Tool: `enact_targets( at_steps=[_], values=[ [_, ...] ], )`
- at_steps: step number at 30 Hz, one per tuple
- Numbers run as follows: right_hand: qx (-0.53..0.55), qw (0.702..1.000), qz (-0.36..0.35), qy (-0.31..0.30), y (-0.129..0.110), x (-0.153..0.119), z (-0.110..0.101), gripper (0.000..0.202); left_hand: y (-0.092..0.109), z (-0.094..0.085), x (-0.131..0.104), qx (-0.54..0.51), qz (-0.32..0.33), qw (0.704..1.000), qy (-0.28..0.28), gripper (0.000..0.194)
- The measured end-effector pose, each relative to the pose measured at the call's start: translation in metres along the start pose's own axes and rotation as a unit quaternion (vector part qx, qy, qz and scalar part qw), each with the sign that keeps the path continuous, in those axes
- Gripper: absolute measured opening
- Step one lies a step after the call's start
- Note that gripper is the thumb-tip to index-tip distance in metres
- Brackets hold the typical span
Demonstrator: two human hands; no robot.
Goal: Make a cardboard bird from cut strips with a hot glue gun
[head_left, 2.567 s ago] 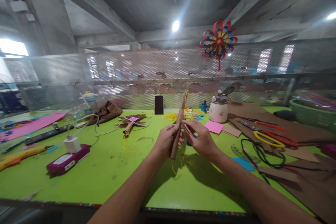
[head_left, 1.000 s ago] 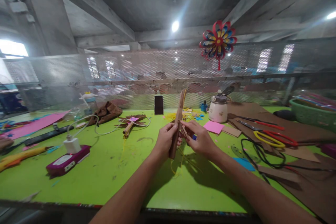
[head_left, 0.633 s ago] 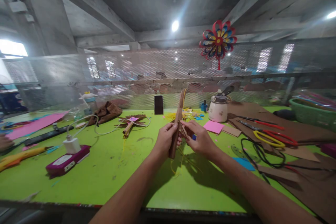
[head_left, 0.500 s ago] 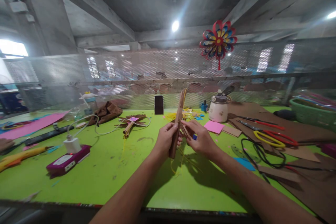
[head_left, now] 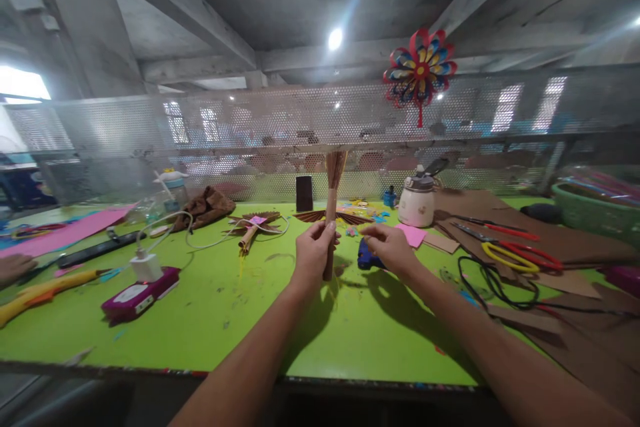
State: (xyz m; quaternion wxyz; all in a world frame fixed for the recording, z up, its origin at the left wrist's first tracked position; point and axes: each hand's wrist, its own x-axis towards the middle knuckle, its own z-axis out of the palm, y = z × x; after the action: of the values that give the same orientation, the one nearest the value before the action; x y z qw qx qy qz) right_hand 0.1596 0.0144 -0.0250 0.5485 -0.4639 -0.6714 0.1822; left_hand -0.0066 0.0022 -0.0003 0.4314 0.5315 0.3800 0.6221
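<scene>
Item: brown tube point(head_left: 331, 205), near-upright. It is standing in the left hand point(head_left: 311, 257), over the middle of the green worktop point(head_left: 250, 347), between its near and far edges. Thumb and fingers are closing round its lower part, apparently steadying it while leaving its upper end unpressed.

Right hand point(head_left: 390, 250): apart from the tube, fingers bending over a blue object point(head_left: 367, 255); whether they are pinching it, cannot tell. This placing is probably giving the paper room to spread.

Appearance: plain brown, slender. A narrow pleated fan point(head_left: 339, 165) is flaring at the top, yellowish along its left side. Dark pleated wings point(head_left: 356, 218) are showing either side, low and wide; their joining is hidden.

Alongside: a similar brown pleated piece point(head_left: 253, 232), lying left, a pink square on it; a dark phone point(head_left: 304, 193), standing near the far edge.
</scene>
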Motion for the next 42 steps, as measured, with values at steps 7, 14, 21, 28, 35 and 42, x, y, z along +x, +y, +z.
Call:
enact_targets(
  at_steps=[7, 14, 21, 28, 35, 42],
  values=[
    [-0.011, 0.99, -0.052, -0.128, -0.015, -0.01, 0.011, 0.024, -0.006, -0.002, 0.002, -0.044, -0.011, 0.999, -0.008, 0.027],
    [-0.017, 0.971, -0.093, -0.22, -0.021, -0.018, 0.019, 0.03, 0.0, 0.001, -0.003, -0.165, -0.103, 0.98, -0.026, 0.036],
    [0.076, 0.953, 0.012, -0.293, -0.019, -0.025, 0.031, 0.019, 0.002, 0.008, -0.006, -0.206, -0.13, 0.969, -0.044, 0.039],
    [0.098, 0.944, 0.094, -0.3, -0.022, -0.027, 0.032, 0.019, 0.003, 0.007, -0.007, -0.181, -0.146, 0.969, -0.083, 0.029],
    [0.064, 0.946, 0.073, -0.308, -0.02, -0.028, 0.033, 0.02, -0.003, 0.005, -0.007, -0.171, -0.155, 0.966, -0.115, 0.03],
    [0.08, 0.936, 0.095, -0.33, -0.017, -0.03, 0.035, 0.018, -0.015, 0.002, -0.001, -0.189, -0.165, 0.963, -0.094, 0.028]
  ],
)
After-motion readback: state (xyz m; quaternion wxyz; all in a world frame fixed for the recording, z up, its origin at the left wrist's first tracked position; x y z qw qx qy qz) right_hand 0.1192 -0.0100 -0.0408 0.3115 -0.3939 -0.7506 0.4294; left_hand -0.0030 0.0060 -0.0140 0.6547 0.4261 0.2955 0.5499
